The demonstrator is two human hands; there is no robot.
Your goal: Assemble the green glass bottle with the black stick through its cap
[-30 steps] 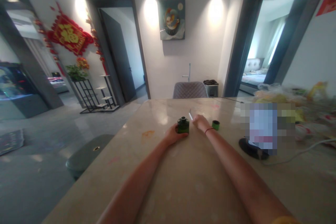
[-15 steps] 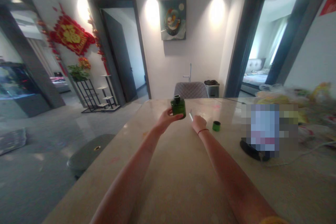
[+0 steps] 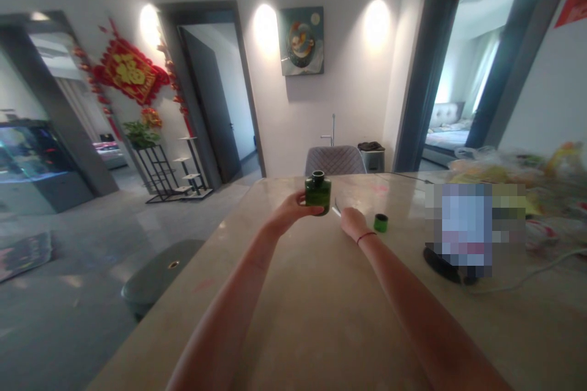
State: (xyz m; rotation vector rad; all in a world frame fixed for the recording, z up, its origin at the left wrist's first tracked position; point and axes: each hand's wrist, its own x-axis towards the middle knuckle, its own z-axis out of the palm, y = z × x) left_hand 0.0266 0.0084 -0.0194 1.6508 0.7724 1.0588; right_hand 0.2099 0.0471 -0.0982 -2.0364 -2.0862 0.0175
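The green bottle [image 3: 318, 191] was up above the big table [image 3: 321, 317], with the left hand [image 3: 293, 211] wrapped around it. At 4 o'clock from it the right hand [image 3: 352, 223] pinched a thin white stick [image 3: 336, 210], and a little green cap [image 3: 380, 222] sat at that hand's 3 o'clock.

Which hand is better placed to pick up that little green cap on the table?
Probably the right hand: it lies close beside the green cap, though its fingers pinch a thin white stick. The left hand is raised, gripping the open green bottle.
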